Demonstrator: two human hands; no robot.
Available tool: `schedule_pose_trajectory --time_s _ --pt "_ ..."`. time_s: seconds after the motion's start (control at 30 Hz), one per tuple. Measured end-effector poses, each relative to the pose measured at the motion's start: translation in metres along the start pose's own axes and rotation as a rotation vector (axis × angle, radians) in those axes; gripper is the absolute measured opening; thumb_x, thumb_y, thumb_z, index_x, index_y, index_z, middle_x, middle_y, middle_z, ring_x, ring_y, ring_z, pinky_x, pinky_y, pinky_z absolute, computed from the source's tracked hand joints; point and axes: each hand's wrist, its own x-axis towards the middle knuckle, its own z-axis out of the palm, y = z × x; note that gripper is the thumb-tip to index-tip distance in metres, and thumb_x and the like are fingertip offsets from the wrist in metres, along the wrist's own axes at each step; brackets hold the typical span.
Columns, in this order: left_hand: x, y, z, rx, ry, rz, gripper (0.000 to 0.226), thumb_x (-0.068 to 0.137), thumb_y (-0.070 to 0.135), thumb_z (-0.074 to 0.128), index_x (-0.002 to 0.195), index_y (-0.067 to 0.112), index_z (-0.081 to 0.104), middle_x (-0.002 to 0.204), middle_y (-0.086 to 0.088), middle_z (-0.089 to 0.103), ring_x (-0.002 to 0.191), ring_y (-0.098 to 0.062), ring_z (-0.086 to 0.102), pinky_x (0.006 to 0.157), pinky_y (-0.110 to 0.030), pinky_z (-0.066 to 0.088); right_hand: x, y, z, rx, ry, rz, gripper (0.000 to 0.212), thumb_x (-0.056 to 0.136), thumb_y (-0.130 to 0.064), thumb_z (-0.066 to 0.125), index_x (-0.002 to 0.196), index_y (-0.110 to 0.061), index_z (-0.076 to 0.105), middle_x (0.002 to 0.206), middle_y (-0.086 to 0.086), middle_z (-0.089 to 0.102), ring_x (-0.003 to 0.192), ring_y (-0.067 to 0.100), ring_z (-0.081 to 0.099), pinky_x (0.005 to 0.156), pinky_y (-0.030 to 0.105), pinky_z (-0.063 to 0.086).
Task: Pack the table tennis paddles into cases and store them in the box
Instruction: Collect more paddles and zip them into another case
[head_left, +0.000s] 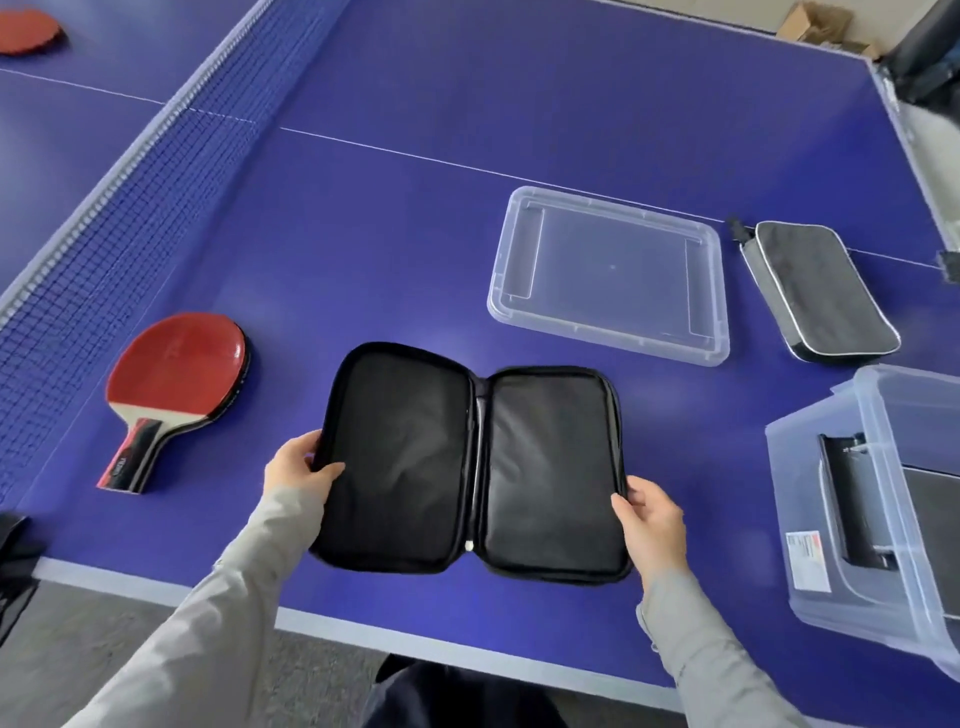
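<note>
1. The left hand (296, 467) and right hand (652, 519) each grip an outer edge of the open case (467, 462), black-lined and empty, spread flat on the surface (415, 208).
2. Paddles (176, 384) lie stacked left of it, unpacked.
3. The box (883, 499), at right, seems to hold a dark case already.
4. Farther off: the lid (608, 275) and a zipped case (821, 291), still to store.

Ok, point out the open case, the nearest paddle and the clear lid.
open case (400, 457), head view, left inner panel.
nearest paddle (176, 364), head view, red rubber face.
clear lid (613, 270), head view, flat centre.
</note>
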Motion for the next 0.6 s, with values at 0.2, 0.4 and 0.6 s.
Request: schedule_pose_trajectory --time_s 0.2,0.4,0.6 --pt "0.016 -0.011 0.013 0.206 0.083 0.127 0.037 0.082 0.003 0.064 0.117 0.013 0.061 0.096 -0.001 0.053 0.086 -0.019 0.051 0.085 -0.028 0.039 0.005 0.018 0.021 -0.336 0.086 -0.103 0.02 0.089 -0.005 0.056 0.109 -0.007 0.06 0.093 0.005 0.061 0.084 0.026 0.056 0.074 0.033 0.045" --pt "0.021 -0.025 0.016 0.346 0.091 0.224 0.041 0.083 0.005 0.064 0.123 0.01 0.057 0.1 -0.008 0.049 0.099 -0.031 0.05 0.09 -0.036 0.04 0.007 0.032 0.026 -0.453 0.096 -0.166 0.013 0.088 -0.007 0.058 0.101 -0.007 0.058 0.086 0.003 0.051 0.073 0.023 0.049 0.066 0.028 0.036" --pt "0.016 -0.026 0.017 0.532 0.177 0.133 0.061 0.083 0.023 0.069 0.136 0.007 0.045 0.126 -0.018 0.047 0.119 -0.036 0.04 0.098 -0.047 0.034 0.008 0.035 0.027 -0.447 0.093 -0.182 0.014 0.089 -0.01 0.058 0.103 -0.009 0.057 0.086 0.005 0.055 0.076 0.021 0.049 0.066 0.028 0.036"
